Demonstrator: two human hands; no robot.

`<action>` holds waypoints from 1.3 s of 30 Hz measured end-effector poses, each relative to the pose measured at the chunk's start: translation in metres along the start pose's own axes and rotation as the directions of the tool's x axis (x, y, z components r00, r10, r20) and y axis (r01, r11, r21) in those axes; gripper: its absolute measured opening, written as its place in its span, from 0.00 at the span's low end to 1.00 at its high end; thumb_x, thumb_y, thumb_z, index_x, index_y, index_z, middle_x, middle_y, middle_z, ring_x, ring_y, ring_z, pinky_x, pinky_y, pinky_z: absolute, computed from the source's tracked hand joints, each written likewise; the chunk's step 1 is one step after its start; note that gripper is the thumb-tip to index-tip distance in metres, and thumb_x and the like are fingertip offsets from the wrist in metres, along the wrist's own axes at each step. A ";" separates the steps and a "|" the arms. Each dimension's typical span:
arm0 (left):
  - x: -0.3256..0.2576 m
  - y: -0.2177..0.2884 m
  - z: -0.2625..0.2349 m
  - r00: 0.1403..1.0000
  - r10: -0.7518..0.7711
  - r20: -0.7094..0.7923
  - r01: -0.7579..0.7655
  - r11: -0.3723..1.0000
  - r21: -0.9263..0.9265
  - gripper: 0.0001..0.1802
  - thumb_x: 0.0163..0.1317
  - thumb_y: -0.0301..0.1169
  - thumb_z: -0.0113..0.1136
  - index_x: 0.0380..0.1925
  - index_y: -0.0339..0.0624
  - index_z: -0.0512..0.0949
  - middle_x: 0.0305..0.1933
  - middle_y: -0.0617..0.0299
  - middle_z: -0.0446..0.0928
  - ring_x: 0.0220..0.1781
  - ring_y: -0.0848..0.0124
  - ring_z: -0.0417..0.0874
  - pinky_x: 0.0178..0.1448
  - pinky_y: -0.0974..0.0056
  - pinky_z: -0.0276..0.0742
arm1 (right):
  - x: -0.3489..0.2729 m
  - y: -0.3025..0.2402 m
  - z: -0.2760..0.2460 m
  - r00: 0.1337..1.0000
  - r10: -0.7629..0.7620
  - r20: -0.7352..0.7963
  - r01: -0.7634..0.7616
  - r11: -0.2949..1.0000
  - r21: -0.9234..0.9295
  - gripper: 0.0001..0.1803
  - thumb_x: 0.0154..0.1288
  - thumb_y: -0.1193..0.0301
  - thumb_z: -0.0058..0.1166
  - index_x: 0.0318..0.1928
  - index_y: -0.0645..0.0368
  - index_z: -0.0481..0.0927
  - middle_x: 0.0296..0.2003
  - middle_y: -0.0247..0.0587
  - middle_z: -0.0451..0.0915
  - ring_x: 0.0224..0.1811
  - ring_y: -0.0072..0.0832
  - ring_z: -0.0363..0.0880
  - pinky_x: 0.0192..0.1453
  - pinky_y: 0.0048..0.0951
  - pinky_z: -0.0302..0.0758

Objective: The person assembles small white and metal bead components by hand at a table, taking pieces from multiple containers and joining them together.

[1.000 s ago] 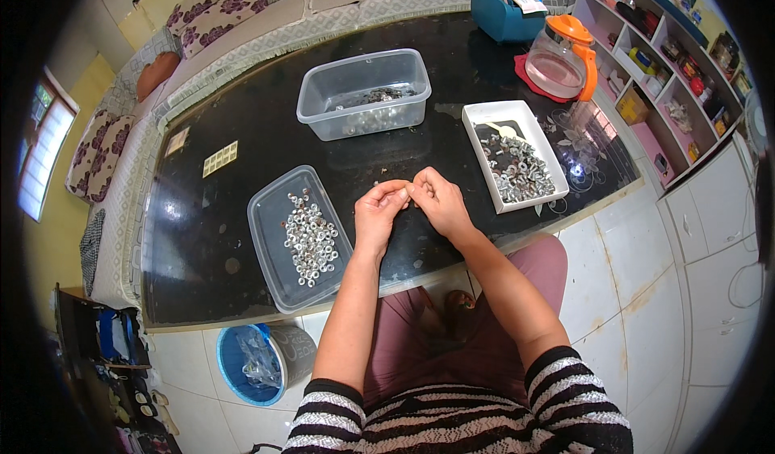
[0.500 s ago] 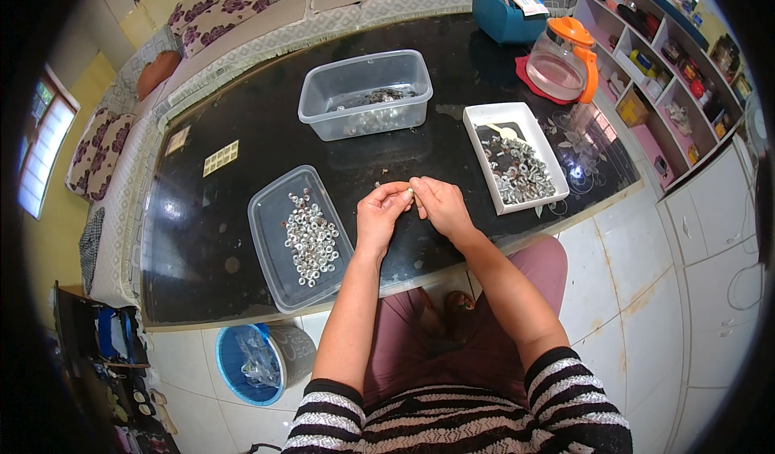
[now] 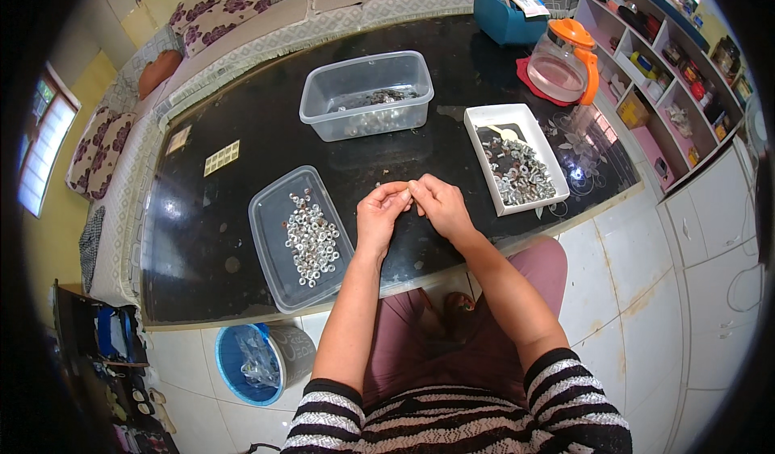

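Observation:
My left hand (image 3: 381,214) and my right hand (image 3: 443,210) meet above the table's front part, thumbs and forefingers pinched together at their tips. Whatever small piece they hold is hidden by the fingers. Left of my hands lies a shallow clear plastic lid (image 3: 271,248) with many silver nuts (image 3: 312,240) spread on it. On the right, a white open box (image 3: 490,175) holds a pile of small metal hardware (image 3: 523,173) and a pale plastic spoon (image 3: 505,133). Behind my hands stands a deep clear tub (image 3: 365,125) with dark and silver metal bits at its bottom.
The glossy black table (image 3: 202,248) carries a glass jug (image 3: 557,68) with an orange lid and a teal holder (image 3: 504,18) at the back right. A sheet of pale labels (image 3: 222,158) lies far left. A blue-rimmed bin (image 3: 266,365) stands on the floor at left.
My right thumb and fingers have shifted slightly over the pinch point, covering the small pale piece that showed there before. My left hand stays nearly still.

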State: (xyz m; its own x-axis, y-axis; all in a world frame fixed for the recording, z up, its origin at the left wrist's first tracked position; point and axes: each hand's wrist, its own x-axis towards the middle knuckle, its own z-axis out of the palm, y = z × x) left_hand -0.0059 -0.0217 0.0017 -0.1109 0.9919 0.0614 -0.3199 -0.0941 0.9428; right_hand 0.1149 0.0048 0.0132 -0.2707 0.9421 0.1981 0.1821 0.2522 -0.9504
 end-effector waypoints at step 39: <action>0.000 -0.002 -0.002 0.999 0.004 0.031 -0.004 1.000 0.002 0.08 0.50 0.23 0.56 0.32 0.35 0.74 0.27 0.65 0.74 0.27 0.80 0.72 0.34 0.77 0.68 | 0.001 0.001 -0.002 0.999 0.032 -0.010 -0.032 0.999 -0.022 0.20 0.57 0.59 0.44 0.17 0.62 0.72 0.08 0.35 0.66 0.11 0.21 0.64 0.17 0.24 0.60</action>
State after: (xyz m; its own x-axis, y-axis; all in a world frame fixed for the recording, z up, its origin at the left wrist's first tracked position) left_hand -0.0068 -0.0214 -0.0009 -0.0826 0.9937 0.0755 -0.3174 -0.0981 0.9432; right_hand 0.1169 0.0061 0.0126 -0.2555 0.9517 0.1703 0.2112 0.2268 -0.9508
